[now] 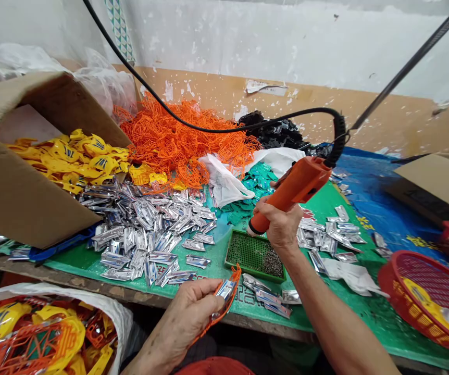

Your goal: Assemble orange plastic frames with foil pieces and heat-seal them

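Near the table's front edge, my left hand pinches an orange plastic frame with a shiny metal plate laid on it. My right hand is wrapped round an orange electric screwdriver, whose black tip end points down to the left. Beneath that tip lies a green tray with a perforated bottom, and small screws are heaped at its right side. Several loose metal plates lie just right of my left hand.
A large heap of metal plates lies left of centre, beside a cardboard box spilling yellow pieces. Behind are orange frames and green pieces. A black cable hangs across. Red basket at right; full white sack at lower left.
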A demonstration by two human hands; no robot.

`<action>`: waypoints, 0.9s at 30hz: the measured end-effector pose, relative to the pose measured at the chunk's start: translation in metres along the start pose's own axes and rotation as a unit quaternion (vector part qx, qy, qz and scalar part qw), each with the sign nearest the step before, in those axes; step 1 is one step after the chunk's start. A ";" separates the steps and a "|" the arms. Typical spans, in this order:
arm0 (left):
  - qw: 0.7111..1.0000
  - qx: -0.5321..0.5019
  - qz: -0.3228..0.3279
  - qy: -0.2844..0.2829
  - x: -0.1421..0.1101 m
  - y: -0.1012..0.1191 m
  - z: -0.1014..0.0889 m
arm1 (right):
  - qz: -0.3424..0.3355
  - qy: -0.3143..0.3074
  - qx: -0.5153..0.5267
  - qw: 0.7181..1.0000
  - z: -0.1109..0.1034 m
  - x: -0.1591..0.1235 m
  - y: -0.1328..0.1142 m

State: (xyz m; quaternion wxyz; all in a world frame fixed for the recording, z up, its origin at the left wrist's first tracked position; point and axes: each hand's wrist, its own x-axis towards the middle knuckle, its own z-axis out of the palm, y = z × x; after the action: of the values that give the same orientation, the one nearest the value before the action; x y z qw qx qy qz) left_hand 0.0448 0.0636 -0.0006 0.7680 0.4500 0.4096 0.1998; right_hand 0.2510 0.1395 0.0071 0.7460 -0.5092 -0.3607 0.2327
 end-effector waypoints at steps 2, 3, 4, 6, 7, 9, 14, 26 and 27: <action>1.000 0.002 0.002 0.003 0.000 0.000 0.000 | 0.001 0.000 -0.003 1.000 0.001 -0.001 -0.001; 1.000 0.003 0.002 0.003 0.000 0.000 -0.001 | 0.001 0.000 -0.004 1.000 0.002 -0.001 -0.002; 1.000 0.005 0.000 0.001 0.000 0.001 -0.001 | 0.001 -0.001 -0.005 1.000 0.002 -0.001 -0.002; 1.000 0.009 -0.003 -0.001 0.001 0.001 -0.002 | 0.000 -0.003 -0.006 1.000 0.003 -0.001 -0.003; 1.000 0.011 -0.004 -0.004 0.001 0.001 -0.002 | 0.000 -0.005 -0.006 1.000 0.003 -0.001 -0.002; 1.000 0.011 -0.002 -0.004 0.002 0.001 -0.002 | -0.002 -0.009 -0.003 1.000 0.002 -0.001 -0.002; 1.000 0.006 0.000 0.000 0.002 0.000 -0.002 | -0.013 -0.015 0.019 1.000 0.000 0.001 -0.006; 0.999 -0.035 0.017 0.015 0.002 -0.002 -0.001 | -0.003 -0.099 0.120 0.988 -0.004 -0.029 -0.073; 0.999 -0.042 0.021 0.018 0.002 -0.003 0.000 | 0.000 -0.109 0.127 0.986 -0.004 -0.035 -0.079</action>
State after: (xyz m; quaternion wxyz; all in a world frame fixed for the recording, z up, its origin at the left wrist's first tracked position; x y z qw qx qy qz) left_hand 0.0457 0.0641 -0.0041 0.7743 0.4220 0.4055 0.2407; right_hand 0.2306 0.0828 0.0692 0.7606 -0.3818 -0.4079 0.3306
